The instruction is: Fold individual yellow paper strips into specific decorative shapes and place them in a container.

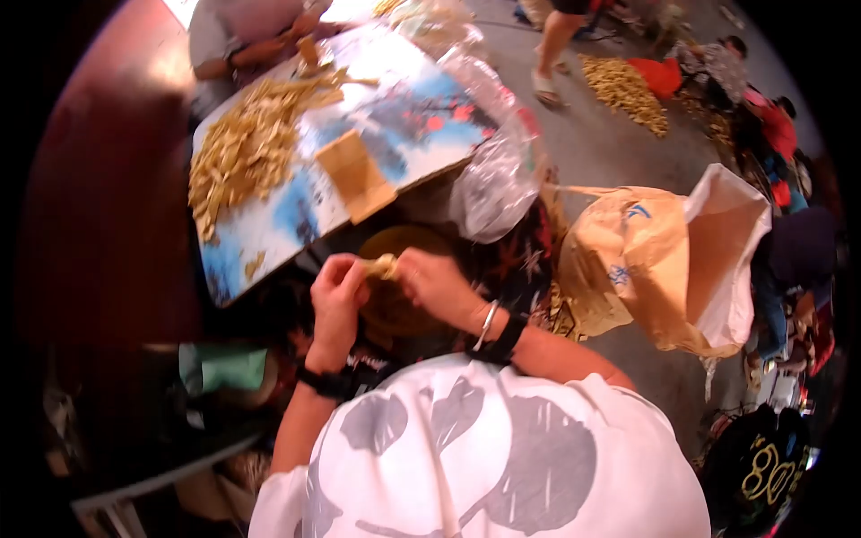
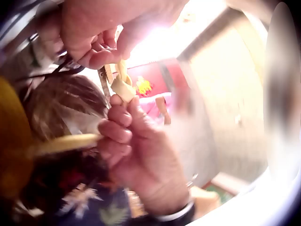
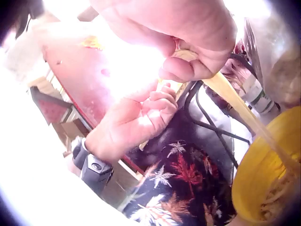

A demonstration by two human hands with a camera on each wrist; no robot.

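Note:
Both hands pinch a pale yellow strip [image 1: 384, 266] between them, in front of the shirt. In the left wrist view a loop or knot in the strip [image 2: 123, 89] shows between the two sets of fingertips. My left hand [image 1: 336, 300] grips one side with thumb and fingers. From the other side my right hand [image 1: 437, 282], with a silver bracelet at its wrist, holds the strip with its fingers curled. A long tail of the strip [image 3: 230, 96] runs from the right hand down toward a yellow basin [image 3: 242, 188], which has pale pieces inside.
A pile of yellowish strips [image 1: 247, 148] covers the left of the patterned table [image 1: 430, 152]. A flat tan block [image 1: 355, 175] lies at its near edge, beside a clear plastic bag [image 1: 498, 184]. A large open sack [image 1: 628, 260] stands right. Another person [image 1: 256, 31] sits across.

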